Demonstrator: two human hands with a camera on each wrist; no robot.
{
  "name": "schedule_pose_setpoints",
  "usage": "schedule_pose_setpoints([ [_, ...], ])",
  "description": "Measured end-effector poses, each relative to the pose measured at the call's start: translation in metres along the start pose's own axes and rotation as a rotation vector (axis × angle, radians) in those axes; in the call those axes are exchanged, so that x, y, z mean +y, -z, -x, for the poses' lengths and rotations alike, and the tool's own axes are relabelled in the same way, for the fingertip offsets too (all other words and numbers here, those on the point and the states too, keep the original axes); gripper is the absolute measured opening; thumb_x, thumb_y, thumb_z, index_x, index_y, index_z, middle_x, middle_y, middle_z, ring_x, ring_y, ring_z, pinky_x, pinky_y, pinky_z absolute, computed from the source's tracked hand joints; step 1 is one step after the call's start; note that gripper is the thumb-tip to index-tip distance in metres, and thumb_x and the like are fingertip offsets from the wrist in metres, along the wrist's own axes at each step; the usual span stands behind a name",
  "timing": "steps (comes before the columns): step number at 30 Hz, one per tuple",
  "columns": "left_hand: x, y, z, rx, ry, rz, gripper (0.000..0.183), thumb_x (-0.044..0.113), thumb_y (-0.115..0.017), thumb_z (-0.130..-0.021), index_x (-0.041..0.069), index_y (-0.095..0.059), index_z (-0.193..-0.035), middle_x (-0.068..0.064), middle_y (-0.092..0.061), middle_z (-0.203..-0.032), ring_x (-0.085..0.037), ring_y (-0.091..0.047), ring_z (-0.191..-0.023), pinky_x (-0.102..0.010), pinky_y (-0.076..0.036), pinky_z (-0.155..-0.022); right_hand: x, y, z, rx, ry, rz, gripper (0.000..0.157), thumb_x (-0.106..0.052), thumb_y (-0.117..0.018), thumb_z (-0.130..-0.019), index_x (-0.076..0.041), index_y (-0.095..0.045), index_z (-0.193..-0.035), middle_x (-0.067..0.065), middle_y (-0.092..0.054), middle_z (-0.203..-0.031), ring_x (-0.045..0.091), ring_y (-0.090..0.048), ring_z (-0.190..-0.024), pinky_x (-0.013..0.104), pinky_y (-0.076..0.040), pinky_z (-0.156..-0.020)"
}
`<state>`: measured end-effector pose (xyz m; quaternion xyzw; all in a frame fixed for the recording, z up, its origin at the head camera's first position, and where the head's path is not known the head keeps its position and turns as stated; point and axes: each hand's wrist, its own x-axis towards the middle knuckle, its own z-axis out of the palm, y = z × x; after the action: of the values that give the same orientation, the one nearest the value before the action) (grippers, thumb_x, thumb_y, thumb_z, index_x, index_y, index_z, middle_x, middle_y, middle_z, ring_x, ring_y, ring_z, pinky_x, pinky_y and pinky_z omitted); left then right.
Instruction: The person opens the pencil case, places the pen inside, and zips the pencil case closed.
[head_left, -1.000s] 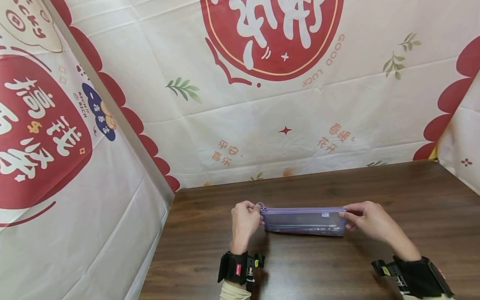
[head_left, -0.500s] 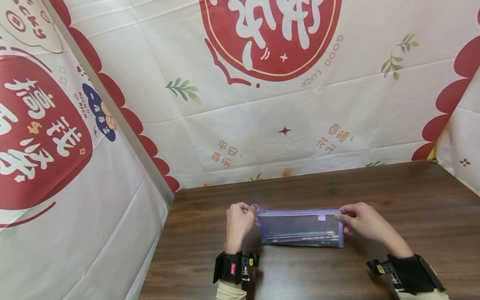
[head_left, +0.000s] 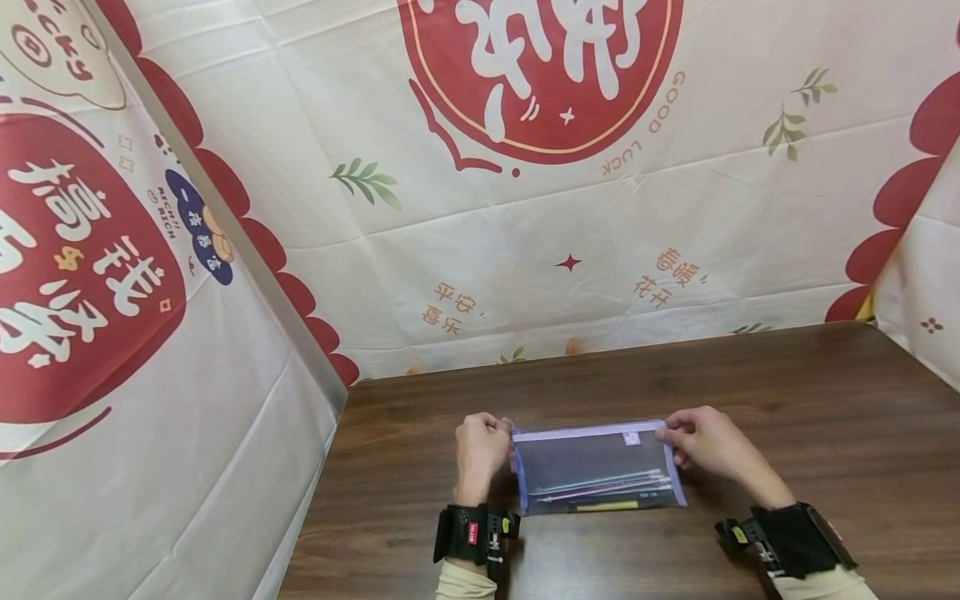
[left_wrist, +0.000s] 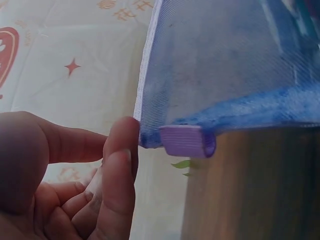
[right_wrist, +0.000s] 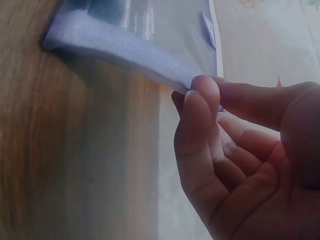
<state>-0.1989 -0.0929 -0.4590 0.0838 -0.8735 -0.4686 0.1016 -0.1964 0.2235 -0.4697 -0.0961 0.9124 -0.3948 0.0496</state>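
Observation:
A see-through purple mesh pencil case (head_left: 592, 458) hangs between both hands, its broad side turned to the head view. Several pencils (head_left: 611, 486) lie along its bottom, beside a yellow-marked dark item (head_left: 607, 505). My left hand (head_left: 480, 450) pinches the upper left corner between thumb and finger; in the left wrist view a ribbed purple tab (left_wrist: 187, 141) sticks out from the edge near those fingertips. At the upper right corner, my right hand (head_left: 708, 442) pinches the case the same way, the purple edging (right_wrist: 125, 47) running up to its thumb and finger in the right wrist view.
Under the case spreads a dark wooden table (head_left: 405, 500). A white printed cloth (head_left: 480, 225) rises along its back edge, and another printed cloth (head_left: 202, 433) closes off the left side. A black wrist strap (head_left: 457, 533) with a camera sits on each wrist.
The pencil case has tipped so that its broad side and the pencils inside show more fully. The right hand has shifted left, and the case hangs a little lower in the head view.

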Motion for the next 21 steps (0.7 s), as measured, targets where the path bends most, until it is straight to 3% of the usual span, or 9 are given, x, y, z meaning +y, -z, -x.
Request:
schedule_pose_setpoints([
  [4,-0.005,-0.007,-0.001,0.001,-0.006,-0.007,0.021,0.014,-0.062,-0.086,0.004,-0.065,-0.068,-0.003,-0.065,-0.053,-0.009,-0.059,-0.039,-0.024,-0.044,-0.037,0.004,-0.003,0.0,-0.012,-0.041,-0.01,0.019,-0.017,-0.06,-0.09,0.001,-0.066,-0.093,0.003,-0.059,-0.059,0.016,-0.056,-0.054,0.031,-0.051,-0.048],
  [14,-0.018,-0.01,-0.002,0.046,-0.02,-0.049,0.021,0.016,-0.064,-0.085,0.007,-0.063,-0.066,-0.001,-0.065,-0.052,-0.006,-0.055,-0.035,-0.026,-0.047,-0.04,0.005,-0.013,-0.006,-0.003,-0.036,-0.033,0.019,-0.015,-0.06,-0.09,0.002,-0.067,-0.096,0.003,-0.059,-0.059,0.016,-0.057,-0.053,0.032,-0.053,-0.049],
  [21,-0.016,-0.008,-0.001,0.06,-0.023,-0.211,0.028,0.024,-0.064,-0.085,0.012,-0.06,-0.06,0.004,-0.057,-0.045,-0.008,-0.05,-0.04,-0.029,-0.041,-0.046,-0.002,-0.011,-0.005,-0.001,-0.068,-0.014,0.022,-0.015,-0.056,-0.092,0.004,-0.067,-0.094,0.005,-0.06,-0.064,0.017,-0.058,-0.056,0.033,-0.054,-0.051],
])
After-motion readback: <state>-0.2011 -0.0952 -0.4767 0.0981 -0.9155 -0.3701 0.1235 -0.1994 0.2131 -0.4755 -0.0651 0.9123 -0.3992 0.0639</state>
